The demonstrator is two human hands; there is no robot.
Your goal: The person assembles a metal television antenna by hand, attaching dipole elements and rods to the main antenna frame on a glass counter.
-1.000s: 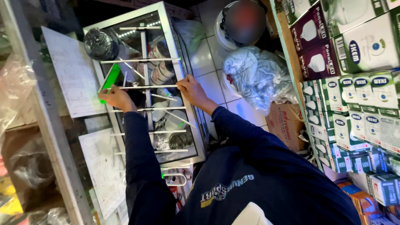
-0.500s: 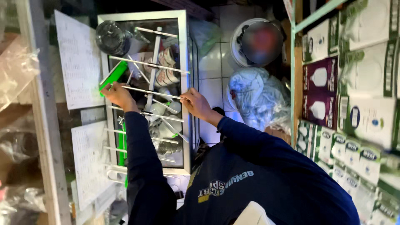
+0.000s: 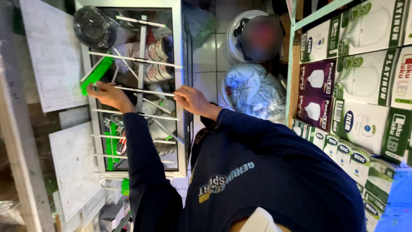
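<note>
My left hand (image 3: 107, 95) grips the left end of a thin metal rod (image 3: 146, 90). My right hand (image 3: 193, 99) holds its right end by the case's right frame. The rod lies level across the top of a white-framed glass display case (image 3: 178, 56). Several similar rods (image 3: 128, 114) lie across the case above and below it. A green strip (image 3: 96, 75) rests just above my left hand. Through the glass I see tape rolls (image 3: 156, 64) and small hardware. Both arms wear dark blue sleeves.
Paper sheets (image 3: 51, 51) hang left of the case. Shelves on the right hold boxed light bulbs (image 3: 356, 77). A pale plastic bag (image 3: 253, 90) and a white bucket (image 3: 234, 32) sit on the tiled floor beyond. A dark round lid (image 3: 92, 25) lies on the case's far left corner.
The view has swung so the case sits higher and more upright in frame. Both hands stay on the rod's ends, and my right hand has shifted out toward the case's right frame.
</note>
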